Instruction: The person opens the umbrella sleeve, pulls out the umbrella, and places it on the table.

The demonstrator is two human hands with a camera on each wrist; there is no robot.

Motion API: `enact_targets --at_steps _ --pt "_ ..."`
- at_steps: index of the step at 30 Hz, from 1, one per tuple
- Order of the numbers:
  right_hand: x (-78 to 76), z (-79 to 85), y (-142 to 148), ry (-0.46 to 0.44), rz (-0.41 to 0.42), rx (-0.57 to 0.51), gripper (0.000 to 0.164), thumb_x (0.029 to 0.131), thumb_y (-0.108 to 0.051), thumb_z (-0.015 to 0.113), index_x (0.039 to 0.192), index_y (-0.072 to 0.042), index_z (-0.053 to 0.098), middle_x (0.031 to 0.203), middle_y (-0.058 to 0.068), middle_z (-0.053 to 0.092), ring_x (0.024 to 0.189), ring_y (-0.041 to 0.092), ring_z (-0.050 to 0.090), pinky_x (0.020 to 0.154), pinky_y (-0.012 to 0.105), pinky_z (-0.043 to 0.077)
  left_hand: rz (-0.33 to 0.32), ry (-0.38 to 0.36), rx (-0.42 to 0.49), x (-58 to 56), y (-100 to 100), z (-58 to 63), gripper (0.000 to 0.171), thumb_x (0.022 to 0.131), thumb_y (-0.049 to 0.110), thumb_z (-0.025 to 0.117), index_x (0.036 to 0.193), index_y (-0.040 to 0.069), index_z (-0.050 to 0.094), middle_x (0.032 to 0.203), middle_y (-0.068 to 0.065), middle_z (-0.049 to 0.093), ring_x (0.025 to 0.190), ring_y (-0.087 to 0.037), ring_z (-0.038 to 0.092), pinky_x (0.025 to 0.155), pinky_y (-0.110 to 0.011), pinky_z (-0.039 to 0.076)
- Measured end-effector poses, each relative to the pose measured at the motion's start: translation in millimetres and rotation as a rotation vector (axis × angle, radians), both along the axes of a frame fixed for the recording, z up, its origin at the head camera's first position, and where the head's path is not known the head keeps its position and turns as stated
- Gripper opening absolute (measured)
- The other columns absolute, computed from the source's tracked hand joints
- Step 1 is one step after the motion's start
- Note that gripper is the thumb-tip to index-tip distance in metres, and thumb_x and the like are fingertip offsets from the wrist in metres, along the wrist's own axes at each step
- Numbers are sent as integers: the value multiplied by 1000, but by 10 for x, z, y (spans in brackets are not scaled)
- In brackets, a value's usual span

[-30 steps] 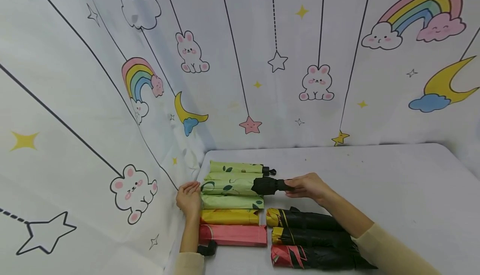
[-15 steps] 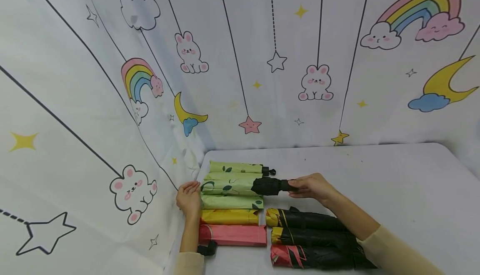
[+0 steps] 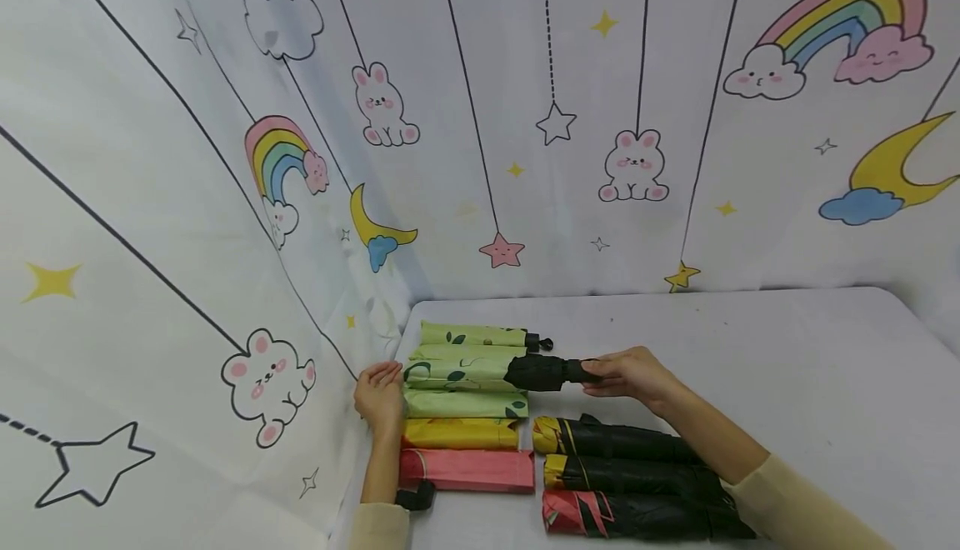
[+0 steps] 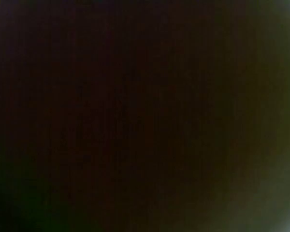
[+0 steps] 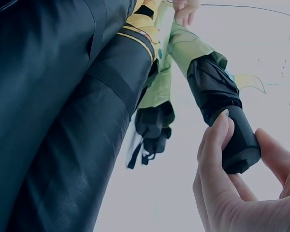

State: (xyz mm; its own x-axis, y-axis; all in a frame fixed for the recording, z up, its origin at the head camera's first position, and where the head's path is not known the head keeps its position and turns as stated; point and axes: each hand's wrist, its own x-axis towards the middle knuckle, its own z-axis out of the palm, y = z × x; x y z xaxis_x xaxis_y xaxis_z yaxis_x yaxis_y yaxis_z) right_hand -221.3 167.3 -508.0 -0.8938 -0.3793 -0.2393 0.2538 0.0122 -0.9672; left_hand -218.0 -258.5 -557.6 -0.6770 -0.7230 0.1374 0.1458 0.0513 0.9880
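Note:
A folded light-green umbrella (image 3: pixel 457 373) with a dark leaf print lies across the left of the table in the head view, its black end pointing right. Thumb and fingers of my right hand (image 3: pixel 637 377) pinch its black handle (image 5: pixel 241 145), seen close up in the right wrist view. At the opposite end, my left hand (image 3: pixel 378 397) bends its fingers at the green fabric's edge; its thumb is hidden. Another green umbrella (image 3: pixel 472 335) lies just behind, and a third (image 3: pixel 465 404) just in front. The left wrist view is almost wholly dark.
In front lie a yellow umbrella (image 3: pixel 461 433) and a pink umbrella (image 3: pixel 468 470), with a black handle (image 3: pixel 416 497) by my left forearm. Several black umbrellas with yellow or red ends (image 3: pixel 637 477) lie under my right forearm. A printed white curtain (image 3: pixel 465 117) borders the white table (image 3: pixel 810 383).
My right hand has shifted slightly right with the handle, and the black part between it and the green fabric shows longer. The left hand has stayed put.

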Motion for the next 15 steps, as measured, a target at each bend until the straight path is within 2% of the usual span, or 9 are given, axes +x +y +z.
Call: enact_targets --at_steps 11,15 --pt "34 -20 43 21 4 -3 54 100 -22 72 133 19 58 112 20 76 97 29 78 89 43 62 -20 1 3 -11 -6 -29 28 87 -23 65 114 -15 63 111 -36 70 105 -47 72 80 -25 62" --pt "50 -10 67 22 6 -3 53 101 -22 72 132 19 59 111 19 76 97 29 78 89 42 62 -33 -8 16 -16 -7 -34 26 89 -20 66 114 -13 64 112 -32 71 105 -45 72 79 -23 62"
